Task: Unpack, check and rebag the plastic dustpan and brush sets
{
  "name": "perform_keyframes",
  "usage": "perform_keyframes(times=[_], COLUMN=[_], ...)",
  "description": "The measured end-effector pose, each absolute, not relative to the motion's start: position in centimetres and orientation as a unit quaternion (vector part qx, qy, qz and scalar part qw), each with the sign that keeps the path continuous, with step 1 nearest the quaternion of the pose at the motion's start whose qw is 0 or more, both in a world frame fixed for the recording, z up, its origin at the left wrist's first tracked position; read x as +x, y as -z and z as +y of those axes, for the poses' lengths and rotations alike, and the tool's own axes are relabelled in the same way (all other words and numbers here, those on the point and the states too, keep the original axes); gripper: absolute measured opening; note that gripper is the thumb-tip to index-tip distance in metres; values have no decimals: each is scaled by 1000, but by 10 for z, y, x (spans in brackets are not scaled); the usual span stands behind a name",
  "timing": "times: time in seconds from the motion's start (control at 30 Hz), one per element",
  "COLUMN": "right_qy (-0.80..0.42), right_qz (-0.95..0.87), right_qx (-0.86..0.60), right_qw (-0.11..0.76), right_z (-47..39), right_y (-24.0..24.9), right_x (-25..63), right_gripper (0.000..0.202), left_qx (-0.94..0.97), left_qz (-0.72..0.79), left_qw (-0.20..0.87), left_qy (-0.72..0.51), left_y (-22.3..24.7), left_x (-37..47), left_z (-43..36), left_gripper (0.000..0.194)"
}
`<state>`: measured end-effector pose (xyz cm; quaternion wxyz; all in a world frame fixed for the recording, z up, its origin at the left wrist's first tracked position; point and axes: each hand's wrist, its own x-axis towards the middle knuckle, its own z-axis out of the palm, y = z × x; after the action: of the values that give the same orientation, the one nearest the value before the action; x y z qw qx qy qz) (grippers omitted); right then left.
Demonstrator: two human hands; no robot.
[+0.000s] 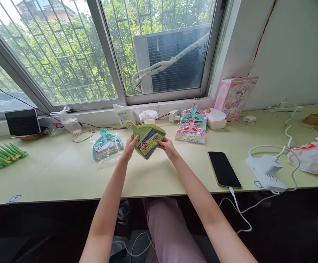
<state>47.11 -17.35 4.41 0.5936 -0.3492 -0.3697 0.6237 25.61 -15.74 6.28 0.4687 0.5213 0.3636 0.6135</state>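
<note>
A green dustpan and brush set (146, 138), with grey bristles and a printed label, is held tilted above the table between both hands. My left hand (131, 147) grips its left side below the handle, thumb on the front. On the right, my right hand (167, 147) pinches the edge by the label. Left of the hands lies a teal dustpan set (107, 146) on clear plastic wrapping. Farther right, a pink dustpan set (190, 132) in clear wrap lies in front of a teal set (196, 116), with another pink one behind.
A black phone (224, 170) lies right, its cable hanging over the table edge (65, 200). Beyond it are a white power strip (267, 173) and a plastic bag (314, 159). A pink box (237, 98) stands at the back; green bundled items (4, 157) lie far left.
</note>
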Motion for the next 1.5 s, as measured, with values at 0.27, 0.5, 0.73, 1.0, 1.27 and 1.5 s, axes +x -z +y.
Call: perform_keyframes(times=[0.27, 0.5, 0.73, 1.0, 1.27, 1.5], right_qy=[-355, -45, -6, 22, -158, -205], right_qz=[-489, -579, -732, -693, -655, -664], right_qx=[-620, -686, -492, -506, -389, -407], right_qw=[501, 439, 471, 512, 628, 593], right_z=[-155, -169, -197, -206, -197, -216], right_y=[-26, -26, -47, -51, -64, -109], right_x=[518, 512, 454, 452, 462, 515], right_gripper=[22, 29, 24, 16, 11, 27], left_qx=[472, 503, 622, 704, 663, 515], left_qz=[428, 469, 452, 416, 418, 497], left_qw=[299, 188, 78, 37, 170, 175], left_qy=[-710, -701, -634, -575, -597, -676], left_y=[-35, -37, -36, -34, -49, -50], left_x=[256, 261, 294, 306, 303, 240], left_z=[-145, -161, -191, -206, -199, -157], left_gripper=[26, 41, 53, 60, 61, 50])
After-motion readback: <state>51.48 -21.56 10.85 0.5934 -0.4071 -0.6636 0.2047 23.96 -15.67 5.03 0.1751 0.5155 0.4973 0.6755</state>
